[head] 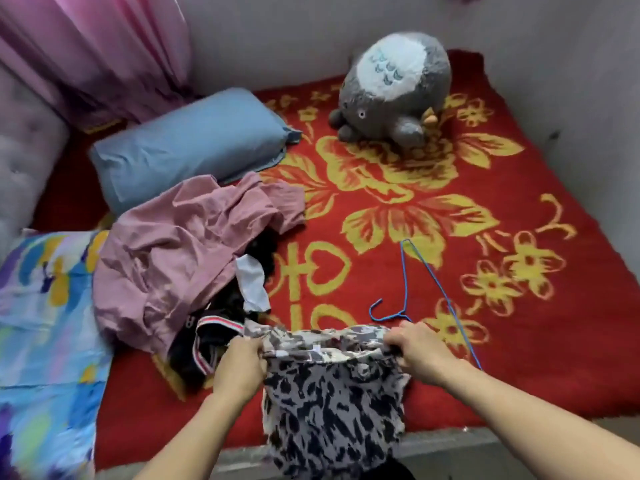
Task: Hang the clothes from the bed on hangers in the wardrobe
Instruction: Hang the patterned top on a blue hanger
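Observation:
I hold a black-and-white patterned garment [332, 400] up by its top edge over the near side of the bed. My left hand [239, 367] grips its left corner and my right hand [419, 351] grips its right corner. The cloth hangs down between my forearms. A blue wire hanger [405, 282] lies flat on the red blanket [519, 341] just beyond my right hand. To the left sits a pile of clothes: a crumpled pink garment [173, 251] over dark clothes [194, 344] and a white piece [252, 282].
A blue pillow [187, 147] lies at the bed's head, a grey plush toy [394, 91] near the far wall. A colourful quilt [45, 323] covers the left edge. Pink curtains [97, 50] hang at the back left. The wardrobe is out of view.

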